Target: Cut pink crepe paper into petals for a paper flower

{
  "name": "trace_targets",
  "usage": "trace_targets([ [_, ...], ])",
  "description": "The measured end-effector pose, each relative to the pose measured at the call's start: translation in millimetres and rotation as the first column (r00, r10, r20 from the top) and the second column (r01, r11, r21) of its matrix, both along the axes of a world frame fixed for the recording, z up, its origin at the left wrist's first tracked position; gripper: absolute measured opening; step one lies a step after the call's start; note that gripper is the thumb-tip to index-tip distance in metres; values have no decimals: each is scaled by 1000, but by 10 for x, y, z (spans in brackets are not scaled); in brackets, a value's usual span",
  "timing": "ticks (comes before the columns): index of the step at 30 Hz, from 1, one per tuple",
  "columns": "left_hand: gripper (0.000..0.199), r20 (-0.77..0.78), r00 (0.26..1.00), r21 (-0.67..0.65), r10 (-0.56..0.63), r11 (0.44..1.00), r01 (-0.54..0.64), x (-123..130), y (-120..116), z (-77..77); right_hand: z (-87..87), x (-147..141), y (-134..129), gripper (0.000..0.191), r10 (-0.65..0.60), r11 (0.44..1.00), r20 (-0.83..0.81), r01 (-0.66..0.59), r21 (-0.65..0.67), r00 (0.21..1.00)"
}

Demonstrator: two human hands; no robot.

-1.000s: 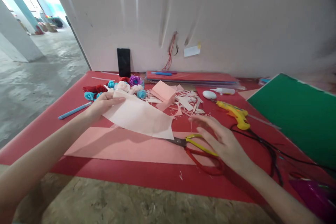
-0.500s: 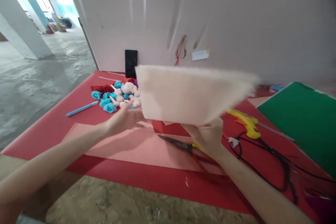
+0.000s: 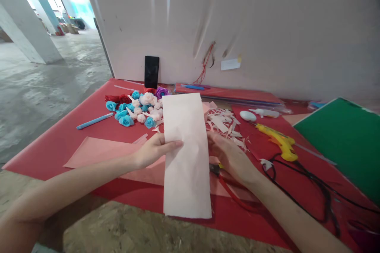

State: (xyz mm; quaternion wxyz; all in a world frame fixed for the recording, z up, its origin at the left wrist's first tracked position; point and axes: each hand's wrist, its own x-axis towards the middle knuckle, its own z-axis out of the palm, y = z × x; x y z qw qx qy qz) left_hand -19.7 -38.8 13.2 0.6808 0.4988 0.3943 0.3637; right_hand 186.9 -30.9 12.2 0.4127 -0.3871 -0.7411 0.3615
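Observation:
My left hand (image 3: 156, 148) holds a long pale pink paper strip (image 3: 187, 174) upright by its left edge, thumb pressed on the front and the other fingers behind. At the strip's right edge is my right hand (image 3: 230, 156), its fingers loosely bent and apart. Some of its fingertips are hidden behind the paper, and its thumb is not on the front. Scissors (image 3: 214, 169) lie below that hand, partly covered by it and the strip. Under the strip, a larger pink paper sheet (image 3: 101, 154) lies on the red-covered table (image 3: 62, 142).
Blue, white, red and purple paper flowers (image 3: 126, 120) are heaped left of the strip, near a blue pen (image 3: 95, 121). Paper scraps (image 3: 224, 122) lie behind it. To the right are a yellow glue gun (image 3: 277, 138) with black cord and a green board (image 3: 341, 138). A phone (image 3: 151, 72) leans on the wall.
The paper has turned from lying crosswise, held by my right hand, to standing lengthwise and lower. My left hand has taken hold of its left edge. Flowers and scraps behind it show more.

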Motion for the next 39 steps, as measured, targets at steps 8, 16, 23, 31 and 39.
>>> trace_targets([
  [8,20,-63,998,58,-6,998,10,-31,185,-112,-54,-64,42,19,52,952,-130,-88,-292,990],
  [16,17,59,998,19,0,1000,-1,-59,253,-280,-236,7,132,16,22,959,-175,-70,-275,984],
  [23,10,78,997,14,-26,1000,25,-74,277,-262,-75,-35,83,30,24,997,6,-24,-78,1000],
  [31,29,-73,997,-53,-25,998,21,-14,247,-277,-56,20,94,34,-91,977,148,60,203,985],
  [39,16,-230,973,4,-10,1000,11,35,72,-65,-66,0,112,35,46,999,46,-46,-13,998],
])
